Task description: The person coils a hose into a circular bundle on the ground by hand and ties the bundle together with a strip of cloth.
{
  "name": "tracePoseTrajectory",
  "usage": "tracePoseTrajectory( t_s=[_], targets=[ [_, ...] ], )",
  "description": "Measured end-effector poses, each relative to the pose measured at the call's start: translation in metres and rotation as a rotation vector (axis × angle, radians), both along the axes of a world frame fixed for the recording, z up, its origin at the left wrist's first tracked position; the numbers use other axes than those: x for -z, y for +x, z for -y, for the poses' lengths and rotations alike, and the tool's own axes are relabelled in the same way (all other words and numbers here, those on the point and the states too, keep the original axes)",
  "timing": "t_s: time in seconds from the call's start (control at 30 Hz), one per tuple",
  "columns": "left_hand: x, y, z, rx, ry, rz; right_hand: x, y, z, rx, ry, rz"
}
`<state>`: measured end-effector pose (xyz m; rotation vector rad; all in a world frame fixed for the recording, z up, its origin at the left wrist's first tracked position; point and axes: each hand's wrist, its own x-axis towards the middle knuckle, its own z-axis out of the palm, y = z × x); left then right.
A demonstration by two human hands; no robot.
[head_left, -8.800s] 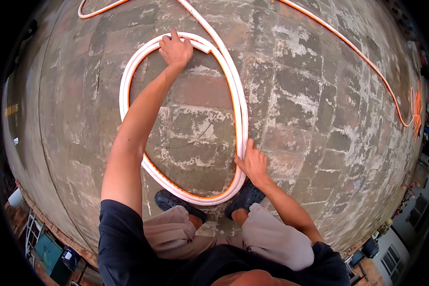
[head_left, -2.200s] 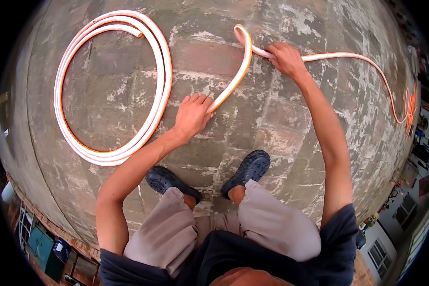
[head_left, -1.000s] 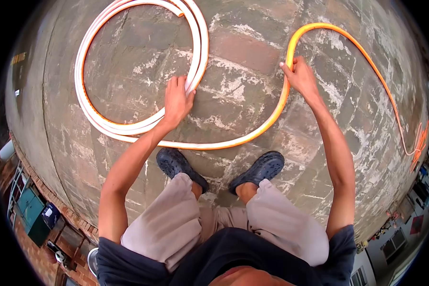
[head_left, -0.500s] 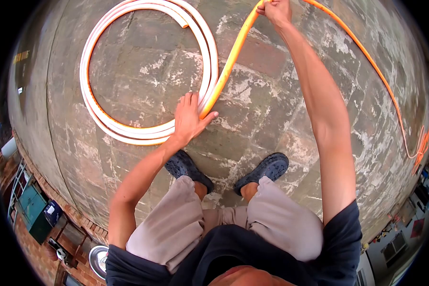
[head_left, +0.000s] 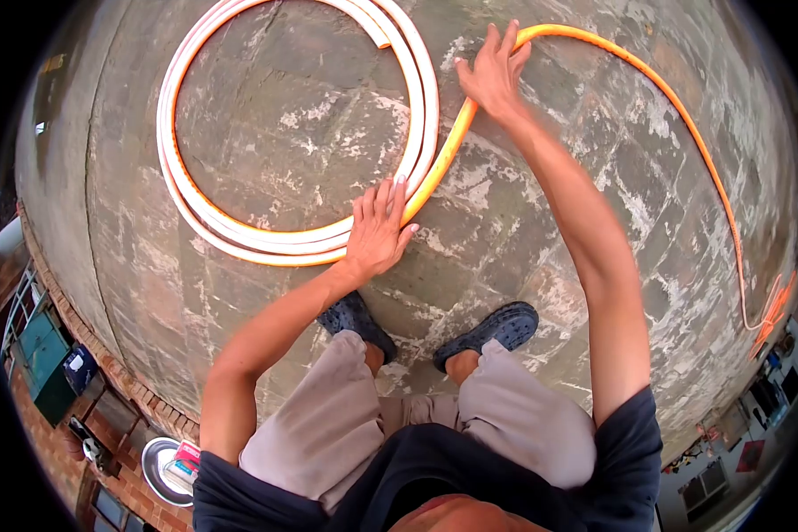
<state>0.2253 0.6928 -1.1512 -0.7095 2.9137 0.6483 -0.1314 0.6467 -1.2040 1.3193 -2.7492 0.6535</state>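
Observation:
A white and orange hose (head_left: 169, 133) lies in a round coil of several strands on the ground, its cut end inside the coil at the top. My left hand (head_left: 378, 229) presses on the coil's lower right side, fingers spread over the strands. From there the orange side of the hose runs up to my right hand (head_left: 495, 75), which rests against it with fingers spread. Beyond that hand the hose arcs right and down to a tangled orange bundle (head_left: 774, 312) at the far right.
Worn paving (head_left: 523, 204) lies under the hose. My feet in dark clogs (head_left: 496, 330) stand just below the coil. At the lower left are a metal basin (head_left: 155, 470) with packets in it and a green cabinet (head_left: 43, 355) beyond a brick edge.
The stretch of hose beside the coil, earlier a wide curve, now runs closer to it. My right hand moved up and left, then slightly down, and its fingers have spread. My left hand stays on the coil.

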Motion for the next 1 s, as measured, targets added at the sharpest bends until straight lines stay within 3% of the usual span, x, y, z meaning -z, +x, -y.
tracePoseTrajectory(
  t_s=[0.17, 0.33, 0.4, 0.43, 0.47, 0.57, 0.63, 0.7, 0.73, 0.77, 0.87, 0.93, 1.0],
  targets=[
    [0.017, 0.005, -0.003, 0.062, -0.116, 0.039, -0.004, -0.008, 0.010, -0.125, -0.152, 0.023],
    [0.027, 0.002, -0.003, 0.034, -0.114, 0.004, -0.047, 0.021, 0.054, -0.281, -0.374, -0.205],
    [0.026, 0.001, -0.005, 0.045, -0.117, 0.010, -0.075, 0.035, 0.075, -0.571, -0.372, 0.149],
    [0.027, 0.002, -0.005, 0.039, -0.140, 0.004, -0.092, 0.043, 0.086, -0.756, -0.416, 0.196],
    [0.029, 0.002, -0.005, 0.033, -0.167, -0.004, -0.125, 0.052, 0.087, -0.891, -0.517, -0.079],
    [0.037, 0.007, -0.007, 0.036, -0.155, -0.004, -0.147, 0.066, 0.095, -1.223, -0.698, -0.135],
    [0.035, 0.005, -0.006, 0.048, -0.186, 0.009, -0.133, 0.051, 0.077, -1.074, -0.707, 0.150],
    [0.025, 0.002, -0.004, 0.057, -0.157, -0.001, -0.114, 0.026, 0.027, -0.718, -0.516, 0.115],
    [0.019, 0.000, -0.002, 0.057, -0.125, -0.007, -0.128, 0.023, -0.006, -0.512, -0.337, 0.241],
    [0.015, 0.000, 0.000, 0.048, -0.126, -0.006, -0.115, 0.009, -0.029, -0.367, -0.365, 0.148],
    [0.009, -0.004, 0.002, 0.032, -0.048, -0.026, -0.086, -0.023, -0.101, -0.006, -0.115, 0.019],
    [0.008, -0.008, 0.001, -0.159, 0.166, -0.129, -0.072, -0.017, -0.143, 0.089, -0.058, 0.006],
    [0.003, -0.011, 0.003, -0.149, 0.177, -0.083, -0.064, 0.002, -0.177, 0.070, -0.048, -0.043]
  ],
)
